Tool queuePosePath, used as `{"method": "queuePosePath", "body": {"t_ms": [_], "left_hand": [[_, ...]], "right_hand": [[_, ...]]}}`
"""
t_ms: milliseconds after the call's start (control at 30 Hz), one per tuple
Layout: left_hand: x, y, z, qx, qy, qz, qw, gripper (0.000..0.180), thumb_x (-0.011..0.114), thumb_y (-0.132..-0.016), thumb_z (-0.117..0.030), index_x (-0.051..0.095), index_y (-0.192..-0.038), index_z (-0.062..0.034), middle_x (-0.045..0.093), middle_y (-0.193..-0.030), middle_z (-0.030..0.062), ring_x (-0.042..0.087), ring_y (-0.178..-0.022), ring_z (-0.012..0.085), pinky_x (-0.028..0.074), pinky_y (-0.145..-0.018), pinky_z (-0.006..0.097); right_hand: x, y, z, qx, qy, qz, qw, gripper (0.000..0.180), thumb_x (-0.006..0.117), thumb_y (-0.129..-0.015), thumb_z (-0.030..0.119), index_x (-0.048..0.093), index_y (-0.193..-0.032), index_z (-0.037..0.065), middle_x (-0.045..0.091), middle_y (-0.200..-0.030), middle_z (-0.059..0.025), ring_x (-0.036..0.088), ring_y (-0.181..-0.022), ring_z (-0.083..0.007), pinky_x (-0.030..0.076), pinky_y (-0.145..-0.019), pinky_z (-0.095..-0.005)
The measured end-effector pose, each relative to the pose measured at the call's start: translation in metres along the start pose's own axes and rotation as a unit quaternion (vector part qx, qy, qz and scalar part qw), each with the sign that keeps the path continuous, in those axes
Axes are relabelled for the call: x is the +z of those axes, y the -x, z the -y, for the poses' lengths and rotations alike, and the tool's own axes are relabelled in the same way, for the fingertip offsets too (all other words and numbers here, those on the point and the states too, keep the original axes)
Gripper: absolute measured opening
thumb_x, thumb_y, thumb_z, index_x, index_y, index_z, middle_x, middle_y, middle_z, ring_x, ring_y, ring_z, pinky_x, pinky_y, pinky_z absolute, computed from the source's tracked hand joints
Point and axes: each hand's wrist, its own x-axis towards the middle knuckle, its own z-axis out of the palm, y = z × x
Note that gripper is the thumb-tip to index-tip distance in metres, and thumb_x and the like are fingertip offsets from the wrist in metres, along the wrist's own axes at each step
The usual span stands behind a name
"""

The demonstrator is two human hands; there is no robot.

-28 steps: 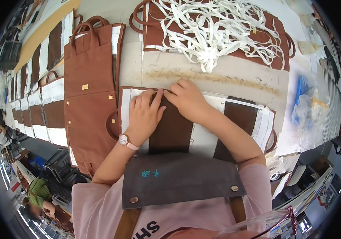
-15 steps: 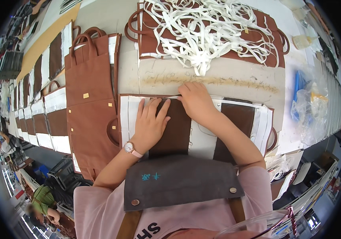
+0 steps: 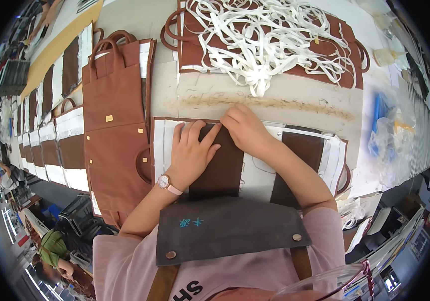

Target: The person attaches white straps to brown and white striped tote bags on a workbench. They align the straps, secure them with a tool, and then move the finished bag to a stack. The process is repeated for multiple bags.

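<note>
A flat brown bag panel point(image 3: 220, 165) lies in front of me, its white lining and dark brown patches facing up. My left hand point(image 3: 191, 153) rests on its upper left part with fingers stretched out, the fingertips close to the far edge. At that same edge, just right of the left fingertips, my right hand point(image 3: 244, 128) has its fingers pinched together on the panel's rim. The fingers hide whatever else may be between them. A looped brown handle point(image 3: 344, 176) sticks out at the panel's right side.
Beyond the panel, a tangled heap of white tape point(image 3: 257, 60) covers another brown bag piece point(image 3: 190, 50). Brown bags with handles point(image 3: 114, 100) are stacked at left, beside a row of lined panels point(image 3: 72, 143). Clear plastic wrapping point(image 3: 393, 145) lies at right. A co-worker point(image 3: 54, 251) is at lower left.
My right hand has stayed pinched at the far edge and shifted slightly. The left fingers have edged closer to it. The whole scene has moved a little to the right in view.
</note>
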Motion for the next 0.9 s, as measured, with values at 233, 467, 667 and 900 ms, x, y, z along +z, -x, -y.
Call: {"method": "queuePosePath", "body": {"t_ms": [233,467,667,900], "left_hand": [[0.007,0.003,0.007,-0.005,0.040,-0.031,0.999,0.058,0.073,-0.086,-0.026,0.054,-0.135,-0.0031,0.052,-0.123,0.0145,0.050,-0.116,0.0329,0.035,-0.107,0.052],[0.002,-0.004,0.002,-0.013,-0.023,-0.021,0.999,0.052,0.074,-0.084,-0.024,0.059,-0.131,-0.0058,0.054,-0.116,0.0126,0.052,-0.110,0.0313,0.039,-0.101,0.048],[-0.012,0.002,0.015,-0.033,-0.106,-0.025,0.993,0.052,0.075,-0.082,-0.021,0.060,-0.129,-0.0036,0.054,-0.117,0.0131,0.052,-0.108,0.0333,0.041,-0.096,0.046],[0.008,0.003,-0.020,-0.001,0.017,0.012,1.000,0.058,0.070,-0.089,-0.027,0.053,-0.141,-0.0066,0.049,-0.128,0.0171,0.047,-0.124,0.0334,0.032,-0.113,0.054]], "right_hand": [[-0.013,0.003,0.005,-0.069,0.086,0.069,0.991,0.023,0.064,-0.075,0.009,0.066,-0.097,0.002,0.057,-0.096,-0.0076,0.055,-0.094,-0.0263,0.049,-0.085,-0.0377],[-0.013,0.010,0.015,-0.073,0.144,0.034,0.986,0.033,0.064,-0.076,0.011,0.068,-0.106,0.000,0.056,-0.094,-0.0062,0.053,-0.094,-0.0241,0.048,-0.086,-0.0381],[-0.011,0.004,0.019,-0.060,0.186,0.028,0.980,0.034,0.066,-0.077,0.013,0.071,-0.109,0.001,0.057,-0.092,-0.0039,0.052,-0.092,-0.0215,0.045,-0.081,-0.0352],[-0.015,0.007,0.012,0.105,0.082,-0.005,0.991,0.014,0.064,-0.077,0.003,0.062,-0.091,0.003,0.057,-0.095,-0.0108,0.054,-0.093,-0.0303,0.045,-0.085,-0.0420]]}}
